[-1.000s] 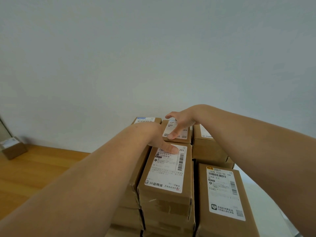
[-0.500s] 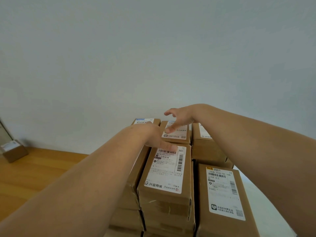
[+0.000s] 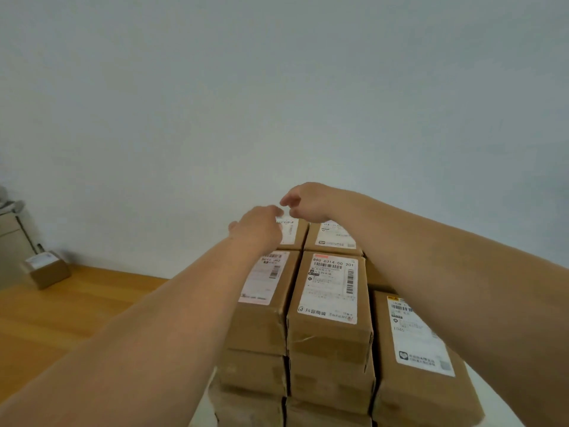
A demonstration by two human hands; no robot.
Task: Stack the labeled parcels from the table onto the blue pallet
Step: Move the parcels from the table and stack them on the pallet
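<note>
- Two bare hands up over the far end of the parcel stack, neither holding anything.
- Left hand: seen from the back, above the far-left top parcel. Fingers point away and are mostly hidden behind the knuckles, so can't tell if they're straight or curled, or whether they touch the box.
- Right hand: raised above the far-middle parcel, fingers loosely curled, empty, clear of the cardboard.
- The fingertips of both hands sit close together, near touching.
- Stack: brown cardboard parcels with white shipping labels on top, packed tight side by side, several layers deep.
- Near row, top layer: left parcel partly covered by the left forearm; centre parcel with label reading "890 D314-00 201" fully visible; right parcel sits lower, partly under the right forearm.
- Lower layers visible below the front faces, taped seams showing.
- Pallet under the stack is out of view.
- One loose labelled box on the wood floor at far left, against the pale wall, well apart from the stack.
- Grey cabinet just beside that box at the frame edge.
</note>
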